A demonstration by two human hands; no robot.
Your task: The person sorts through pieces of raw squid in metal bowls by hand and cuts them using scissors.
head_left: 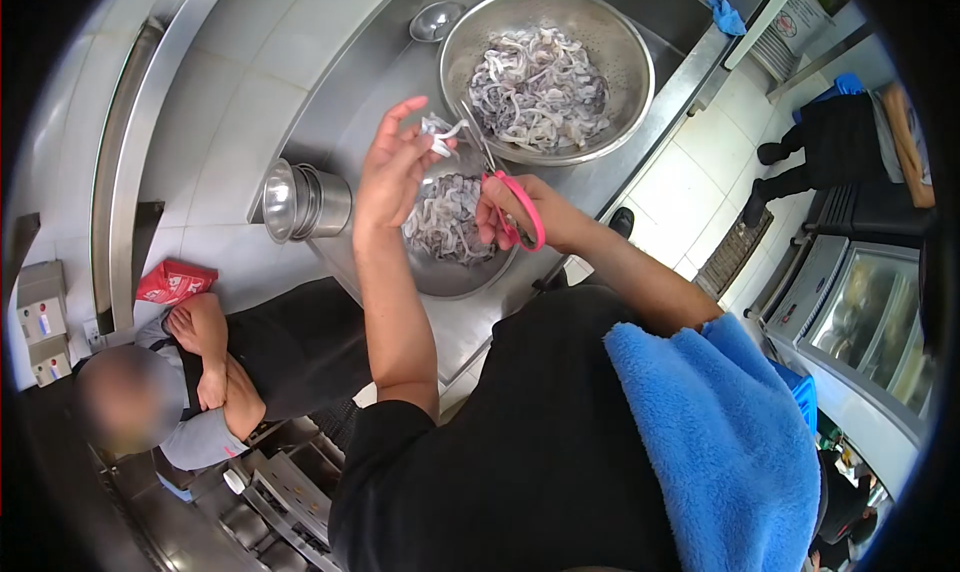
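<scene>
My left hand (393, 167) is closed on a pale piece of squid (441, 134), held above a metal bowl (455, 284) of squid strips (447, 220). Pink-handled scissors (522, 212) are in my right hand (520, 210), their blades parted and pointing up beside the piece. Past the scissors, a large perforated metal colander (632, 67) holds a heap of greyish-white squid strips (538, 87).
Stacked metal bowls (305, 202) stand left of my left forearm. A small metal bowl (436, 22) and a blue cloth (727, 17) lie farther back. One person with folded arms (215, 372) is at the left; another person (845, 142) stands at the right.
</scene>
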